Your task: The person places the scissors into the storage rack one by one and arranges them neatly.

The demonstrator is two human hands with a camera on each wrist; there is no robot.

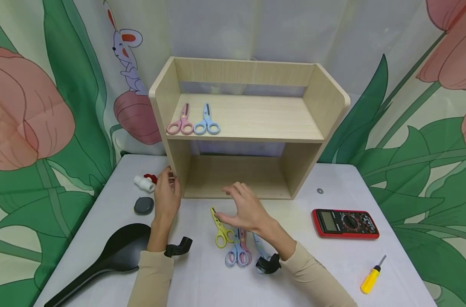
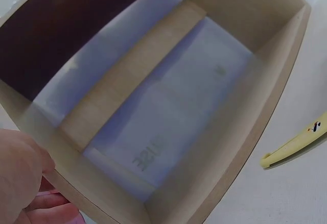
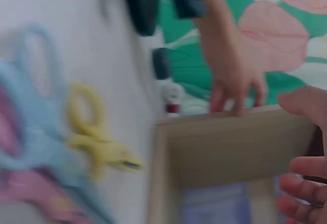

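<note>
My left hand (image 1: 167,194) is at the outer left side of a pale wooden two-tier shelf (image 1: 237,140), its fingers touching the side panel. In front of the lower compartment my right hand (image 1: 250,209) is raised, thumb spread from loosely bent fingers, with nothing held. Yellow scissors (image 1: 222,232) lie just beside that hand, partly under its thumb in the head view. Nearer the front are blue scissors (image 1: 238,255) over pink scissors (image 1: 245,245), and more blue scissors (image 1: 259,245) partly hidden by the right wrist. Pink scissors (image 1: 184,119) and blue scissors (image 1: 207,121) lie side by side on the upper tier.
A black ladle (image 1: 121,251) lies at the left, near a dark grey rounded object (image 1: 144,206) and a white-and-red item (image 1: 145,183). On the right are a red-and-black multimeter (image 1: 346,224), a yellow-handled screwdriver (image 1: 372,276) and a small metal washer (image 1: 320,191).
</note>
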